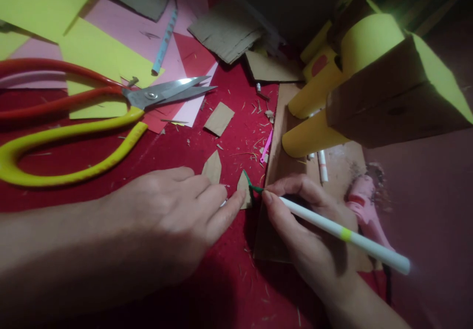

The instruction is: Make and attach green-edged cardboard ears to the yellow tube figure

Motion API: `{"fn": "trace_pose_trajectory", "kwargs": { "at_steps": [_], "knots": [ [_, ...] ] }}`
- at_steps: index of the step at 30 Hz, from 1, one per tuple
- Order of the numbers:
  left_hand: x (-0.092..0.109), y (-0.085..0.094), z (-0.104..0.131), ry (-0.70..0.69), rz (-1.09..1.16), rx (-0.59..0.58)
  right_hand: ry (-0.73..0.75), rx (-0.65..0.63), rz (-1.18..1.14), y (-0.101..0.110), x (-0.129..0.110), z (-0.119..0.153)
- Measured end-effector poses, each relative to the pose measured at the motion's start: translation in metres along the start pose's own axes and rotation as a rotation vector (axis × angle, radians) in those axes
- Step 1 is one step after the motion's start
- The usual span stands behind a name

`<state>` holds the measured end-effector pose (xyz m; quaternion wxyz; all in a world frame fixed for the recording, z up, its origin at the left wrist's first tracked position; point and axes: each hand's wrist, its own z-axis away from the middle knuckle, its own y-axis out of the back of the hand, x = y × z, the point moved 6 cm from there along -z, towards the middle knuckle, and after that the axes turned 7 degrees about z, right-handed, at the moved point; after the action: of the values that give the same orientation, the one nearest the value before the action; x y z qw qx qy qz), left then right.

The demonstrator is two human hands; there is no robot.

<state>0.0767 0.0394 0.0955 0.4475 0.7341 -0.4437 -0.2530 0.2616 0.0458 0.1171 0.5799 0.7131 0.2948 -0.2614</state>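
A small pointed cardboard piece [243,191] lies on the red cloth [177,151], with green ink along its right edge. My left hand [181,211] rests flat beside it, palm down, one fingertip pressing on its lower left side; the fingers are stretched out. In my right hand [299,215] is a white marker [318,220] with a yellow-green band, pinched near its green tip, which touches the inked edge. A second pointed cardboard piece [212,167] sits just beyond my left fingers, and a four-sided piece [219,119] lies farther back.
Large scissors [151,95] with red and yellow handles lie partly open at the left, over coloured paper [103,48]. A yellow tube-and-cardboard model [373,82] stands on a cardboard base [275,240] at the right. Nearby lies a pink tool [364,206].
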Motion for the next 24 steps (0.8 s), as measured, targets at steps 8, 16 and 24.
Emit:
{"fn": "trace_pose_trajectory", "kwargs": {
  "at_steps": [8,16,24],
  "knots": [
    [0.0011,-0.0007,0.0017,0.026,0.016,-0.018,0.033,0.028,0.052,0.0013,-0.0025,-0.0023],
    [0.0002,0.0019,-0.0008,0.002,0.017,-0.015,-0.032,-0.007,0.032,0.0005,0.0026,0.0060],
    [-0.0010,0.0051,-0.0028,-0.021,0.023,-0.037,0.012,-0.054,0.037,0.0025,-0.0045,-0.0026]
  ]
}}
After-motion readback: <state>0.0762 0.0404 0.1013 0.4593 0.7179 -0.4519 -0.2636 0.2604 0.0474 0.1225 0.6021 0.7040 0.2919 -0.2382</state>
